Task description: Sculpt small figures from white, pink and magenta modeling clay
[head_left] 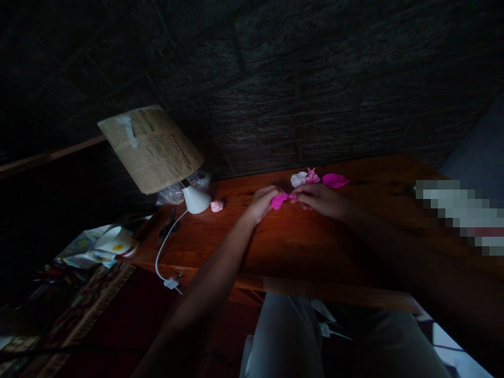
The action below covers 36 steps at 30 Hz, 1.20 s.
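item: pink clay piece (279, 200), which i see pinched between left grip (263, 202) and right grip (317, 199), right of the lamp (157, 152) on the desk (299, 241).

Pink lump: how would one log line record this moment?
left hand and right hand hold pink lump | wooden table | lamp left

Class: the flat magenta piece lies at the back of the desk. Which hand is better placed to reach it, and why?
Right. The right hand sits just below the flat magenta piece; the left hand is farther off, beyond the pink lump both hold.
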Available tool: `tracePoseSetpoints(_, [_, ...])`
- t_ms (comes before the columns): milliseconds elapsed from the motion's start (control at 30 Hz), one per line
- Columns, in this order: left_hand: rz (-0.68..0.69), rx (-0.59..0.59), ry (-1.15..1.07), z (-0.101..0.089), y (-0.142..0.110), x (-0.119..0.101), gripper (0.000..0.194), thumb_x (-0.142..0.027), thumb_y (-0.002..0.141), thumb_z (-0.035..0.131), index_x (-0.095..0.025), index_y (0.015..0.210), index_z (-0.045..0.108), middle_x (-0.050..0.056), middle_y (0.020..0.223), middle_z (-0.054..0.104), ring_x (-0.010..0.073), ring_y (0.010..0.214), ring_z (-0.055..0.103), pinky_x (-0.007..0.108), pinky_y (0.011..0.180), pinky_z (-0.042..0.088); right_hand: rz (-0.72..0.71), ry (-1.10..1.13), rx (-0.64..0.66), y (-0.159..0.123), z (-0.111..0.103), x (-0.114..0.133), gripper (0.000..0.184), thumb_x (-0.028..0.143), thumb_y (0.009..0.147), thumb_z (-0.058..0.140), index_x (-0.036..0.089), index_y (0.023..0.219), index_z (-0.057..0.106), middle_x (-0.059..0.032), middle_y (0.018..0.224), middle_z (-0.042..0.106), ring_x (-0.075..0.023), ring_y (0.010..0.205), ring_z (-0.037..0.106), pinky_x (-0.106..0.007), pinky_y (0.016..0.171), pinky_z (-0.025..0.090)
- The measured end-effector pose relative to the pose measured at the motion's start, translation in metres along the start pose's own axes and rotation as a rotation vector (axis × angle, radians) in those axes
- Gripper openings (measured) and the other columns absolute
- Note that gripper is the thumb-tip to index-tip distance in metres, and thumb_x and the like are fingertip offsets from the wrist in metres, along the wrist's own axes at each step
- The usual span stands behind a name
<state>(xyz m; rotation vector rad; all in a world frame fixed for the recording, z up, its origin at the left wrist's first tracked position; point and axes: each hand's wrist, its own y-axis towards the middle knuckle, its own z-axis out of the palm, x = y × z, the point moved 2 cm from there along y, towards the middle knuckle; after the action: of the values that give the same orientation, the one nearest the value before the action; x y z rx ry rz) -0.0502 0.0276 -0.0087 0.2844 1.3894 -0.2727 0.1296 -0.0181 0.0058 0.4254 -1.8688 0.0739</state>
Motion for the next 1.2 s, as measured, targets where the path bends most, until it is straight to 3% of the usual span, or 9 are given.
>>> tracePoseSetpoints(100, [0.024, -0.146, -0.033, -0.010, 0.002, -0.004, 0.010, -0.023, 0.069, 0.066, -0.015, 0.073, 0.061, 0.000, 0.073, 0.066, 0.0088, 0.067, 0.058, 0.020, 0.065, 0.044, 0.013, 0.010, -0.028, -0.001, -0.004, -0.003, 0.028, 0.045, 0.082, 0.061, 0.019, 0.086, 0.069, -0.0011, 0.066, 0.062, -0.0139, 0.059, 0.054, -0.029, 0.058, 0.040])
tracePoseSetpoints(167, [0.076, -0.171, 0.084, -0.016, 0.002, -0.006, 0.010, -0.024, 0.070, 0.067, -0.016, 0.073, 0.062, 0.000, 0.071, 0.066, 0.0092, 0.065, 0.057, 0.020, 0.063, 0.043, 0.023, 0.028, -0.030, -0.001, -0.005, -0.005, 0.028, 0.045, 0.082, 0.063, 0.019, 0.090, 0.071, -0.0036, 0.076, 0.068, -0.0134, 0.062, 0.056, -0.029, 0.058, 0.042])
tracePoseSetpoints(300, [0.189, 0.001, 0.461, -0.017, 0.000, -0.002, 0.014, -0.028, 0.075, 0.068, -0.015, 0.071, 0.065, -0.001, 0.065, 0.064, 0.0099, 0.060, 0.053, 0.022, 0.063, 0.042, 0.051, 0.090, -0.001, 0.000, -0.005, -0.009, 0.032, 0.042, 0.084, 0.065, 0.020, 0.106, 0.073, -0.0062, 0.094, 0.073, -0.0113, 0.063, 0.057, -0.027, 0.058, 0.045])
tracePoseSetpoints(400, [0.285, 0.117, 0.613, -0.015, 0.000, 0.003, 0.015, -0.029, 0.079, 0.067, -0.015, 0.074, 0.068, 0.001, 0.070, 0.067, 0.0115, 0.067, 0.057, 0.024, 0.071, 0.045, 0.075, 0.121, 0.022, 0.002, -0.005, -0.014, 0.032, 0.041, 0.085, 0.067, 0.020, 0.108, 0.075, -0.0065, 0.097, 0.075, -0.0123, 0.069, 0.061, -0.027, 0.062, 0.049])
tracePoseSetpoints(533, [0.342, 0.117, 0.637, -0.014, 0.000, 0.005, 0.013, -0.026, 0.081, 0.067, -0.015, 0.087, 0.072, 0.005, 0.087, 0.073, 0.0150, 0.082, 0.064, 0.028, 0.084, 0.048, 0.119, 0.206, 0.050, 0.003, -0.006, -0.020, 0.030, 0.036, 0.081, 0.073, 0.019, 0.106, 0.076, -0.0067, 0.096, 0.076, -0.0162, 0.082, 0.068, -0.032, 0.079, 0.056])
tracePoseSetpoints(700, [0.526, 0.093, 0.700, -0.006, -0.010, -0.007, 0.014, -0.023, 0.085, 0.067, -0.017, 0.095, 0.075, 0.009, 0.103, 0.075, 0.0193, 0.099, 0.066, 0.035, 0.097, 0.047, 0.152, 0.378, 0.086, 0.002, -0.005, -0.021, 0.031, 0.029, 0.073, 0.082, 0.019, 0.102, 0.075, -0.0084, 0.103, 0.076, -0.0212, 0.099, 0.071, -0.041, 0.099, 0.054])
tracePoseSetpoints(900, [0.628, 0.260, 0.608, 0.002, -0.013, -0.007, 0.020, -0.029, 0.082, 0.074, -0.015, 0.098, 0.076, 0.010, 0.101, 0.076, 0.0184, 0.093, 0.070, 0.033, 0.089, 0.052, 0.190, 0.527, 0.033, 0.001, -0.003, -0.021, 0.019, 0.020, 0.076, 0.078, 0.021, 0.095, 0.073, -0.0056, 0.094, 0.078, -0.0207, 0.095, 0.073, -0.041, 0.100, 0.055])
tracePoseSetpoints(1200, [0.656, 0.233, 0.645, -0.002, -0.007, 0.003, 0.026, -0.032, 0.080, 0.079, -0.014, 0.098, 0.075, 0.010, 0.098, 0.075, 0.0172, 0.089, 0.069, 0.032, 0.083, 0.054, 0.192, 0.389, 0.071, -0.001, 0.001, -0.012, 0.015, 0.024, 0.083, 0.073, 0.020, 0.097, 0.073, -0.0045, 0.090, 0.075, -0.0182, 0.092, 0.072, -0.038, 0.098, 0.056])
